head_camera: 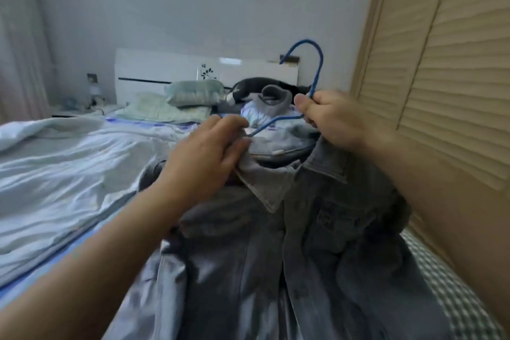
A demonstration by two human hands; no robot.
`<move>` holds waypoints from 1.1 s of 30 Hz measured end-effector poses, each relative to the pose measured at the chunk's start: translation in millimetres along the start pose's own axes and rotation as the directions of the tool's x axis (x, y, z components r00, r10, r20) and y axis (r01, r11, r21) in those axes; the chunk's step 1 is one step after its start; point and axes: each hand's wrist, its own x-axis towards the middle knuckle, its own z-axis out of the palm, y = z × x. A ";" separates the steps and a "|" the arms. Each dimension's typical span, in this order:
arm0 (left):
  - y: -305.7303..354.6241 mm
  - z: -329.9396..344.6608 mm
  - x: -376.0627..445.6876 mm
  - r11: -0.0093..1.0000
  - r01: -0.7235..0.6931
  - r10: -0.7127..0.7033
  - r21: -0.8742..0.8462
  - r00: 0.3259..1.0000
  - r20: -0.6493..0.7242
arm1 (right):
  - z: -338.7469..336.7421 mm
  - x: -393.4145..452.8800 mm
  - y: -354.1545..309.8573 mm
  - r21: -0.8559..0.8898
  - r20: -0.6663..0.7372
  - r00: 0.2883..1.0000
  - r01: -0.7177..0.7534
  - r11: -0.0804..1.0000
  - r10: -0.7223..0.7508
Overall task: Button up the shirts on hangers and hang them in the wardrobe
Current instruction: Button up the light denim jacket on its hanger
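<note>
Bedding [63, 163] lies rumpled on the left, pillows [193, 94] near the headboard [171, 69]. The left hand [204, 154] pinches the collar [265, 185] of a grey denim shirt [276, 270] spread over the bed. The right hand [334, 116] grips the neck of a blue hanger [309, 63] tucked into the shirt's collar opening. The slatted wardrobe door [455, 63] stands on the right.

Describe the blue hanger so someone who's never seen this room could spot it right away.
Look to the near side of the bed, just left of the slatted wardrobe door, where two hands lift a grey denim shirt. The right hand pinches the hanger at its neck. It is the only thin bright-blue wire there, its hook curling up in front of the white headboard.
</note>
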 end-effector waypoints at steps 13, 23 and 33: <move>-49.7 51.7 -1.8 0.880 0.475 -0.471 -0.008 0.874 0.121 | 94.7 -37.1 121.2 -0.455 0.116 0.924 -0.276 0.847 0.364; -41.4 185.2 -190.6 0.934 0.261 -0.356 0.243 0.731 0.583 | 200.7 -187.7 187.8 -0.492 0.453 0.741 -0.256 0.832 0.496; -39.0 138.5 -184.6 0.992 0.057 -0.117 0.111 0.735 0.668 | 211.1 -191.3 136.9 -0.097 -0.308 0.932 -0.234 0.967 0.194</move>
